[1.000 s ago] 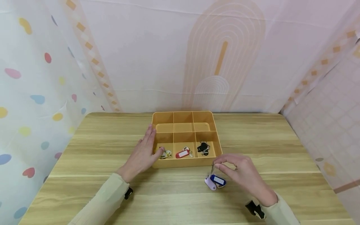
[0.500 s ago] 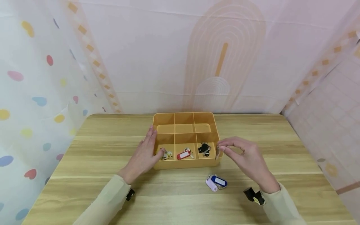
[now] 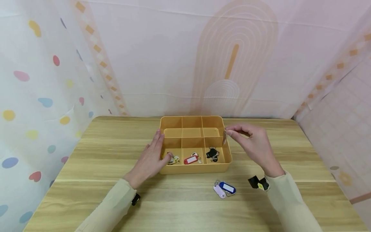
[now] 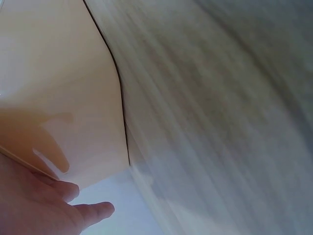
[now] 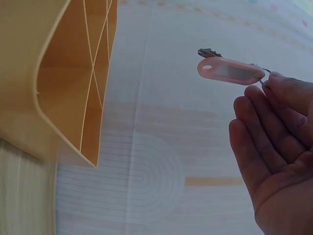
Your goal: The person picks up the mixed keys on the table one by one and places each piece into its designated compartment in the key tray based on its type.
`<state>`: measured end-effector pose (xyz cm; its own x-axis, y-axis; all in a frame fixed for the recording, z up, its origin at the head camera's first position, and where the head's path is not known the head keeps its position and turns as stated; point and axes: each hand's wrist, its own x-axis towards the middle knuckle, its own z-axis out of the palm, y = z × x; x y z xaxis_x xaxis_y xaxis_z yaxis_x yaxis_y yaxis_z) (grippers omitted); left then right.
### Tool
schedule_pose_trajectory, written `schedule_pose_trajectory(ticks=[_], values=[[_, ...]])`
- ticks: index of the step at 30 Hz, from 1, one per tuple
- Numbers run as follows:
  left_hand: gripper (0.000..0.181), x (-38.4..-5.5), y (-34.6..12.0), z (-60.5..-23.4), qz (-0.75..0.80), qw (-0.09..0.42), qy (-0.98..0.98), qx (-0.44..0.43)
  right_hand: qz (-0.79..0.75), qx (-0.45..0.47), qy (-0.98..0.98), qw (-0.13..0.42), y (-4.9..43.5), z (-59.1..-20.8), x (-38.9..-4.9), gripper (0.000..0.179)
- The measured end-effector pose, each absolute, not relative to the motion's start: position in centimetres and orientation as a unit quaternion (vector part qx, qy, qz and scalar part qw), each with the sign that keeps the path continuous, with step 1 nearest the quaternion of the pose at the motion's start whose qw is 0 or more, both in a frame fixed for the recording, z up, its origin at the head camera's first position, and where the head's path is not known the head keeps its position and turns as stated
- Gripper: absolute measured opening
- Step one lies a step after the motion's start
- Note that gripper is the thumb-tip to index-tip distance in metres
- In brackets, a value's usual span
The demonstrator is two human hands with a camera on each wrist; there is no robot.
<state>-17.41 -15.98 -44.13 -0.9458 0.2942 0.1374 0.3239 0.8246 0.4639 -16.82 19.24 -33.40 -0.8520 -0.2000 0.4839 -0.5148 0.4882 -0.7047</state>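
Observation:
My right hand pinches a ring between thumb and fingertips at the right side of a tan divided box. From that ring hang a pink key tag and a key, overlapping the box's right edge in the head view. My left hand rests along the box's left wall, fingers extended, thumb over the front-left compartment. Keys with a yellowish tag lie there, partly behind the thumb. A red key tag with a key lies in the front middle compartment, black-headed keys in the front right.
In front of the box, a lilac key tag and a blue key tag lie together with keys on the wooden table. The box's back row shows bare compartment floors. A patterned curtain hangs behind the table.
My right hand has lifted the pink-tagged key away from the lilac and blue tags, then moved it up and back along the box's right side. The left hand keeps its place on the box.

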Motion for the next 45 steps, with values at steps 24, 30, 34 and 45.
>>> schedule_pose_trajectory(ticks=[24,30,34,45], values=[[0.086,-17.4,-15.5,-44.1,-0.248,0.021,-0.955,-0.161,0.485,0.146,-0.857,0.094,18.8,-34.2,-25.3,0.030],[0.085,-17.4,-15.4,-44.1,-0.248,0.014,-0.955,-0.162,0.467,0.147,-0.870,0.057,18.8,-35.2,-27.0,0.025],[0.085,-17.4,-15.4,-44.1,-0.247,0.017,-0.955,-0.161,0.430,0.168,-0.886,0.050,18.7,-36.1,-27.8,0.021],[0.085,-17.3,-15.8,-44.0,-0.246,0.014,-0.956,-0.160,0.330,0.207,-0.921,0.018,17.7,-38.6,-28.3,0.018]])
